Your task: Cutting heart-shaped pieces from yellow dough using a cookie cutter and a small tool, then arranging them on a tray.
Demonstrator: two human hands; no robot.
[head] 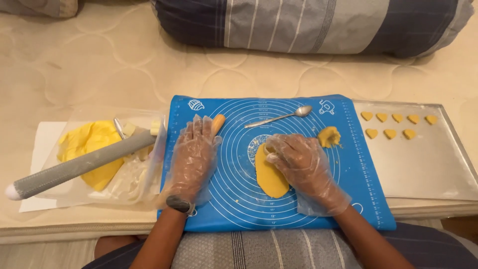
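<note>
- While pressing on the flattened yellow dough (271, 175), right hand (301, 167) gloved, fingers curled over its upper edge, apparently around a small cutter, barely visible.
- Could tear the thin dough or shift it on the blue mat (239, 199) if pressed unevenly.
- Left hand (194, 159) spread flat and wide on the mat, holding nothing, fingertips near an orange handle (218, 122).
- Farther off: dough scrap (329, 136), spoon (279, 117), heart shapes (390, 133) on the tray (428, 169).
- Left: grey rolling pin (79, 164) over bagged dough (92, 144).
</note>
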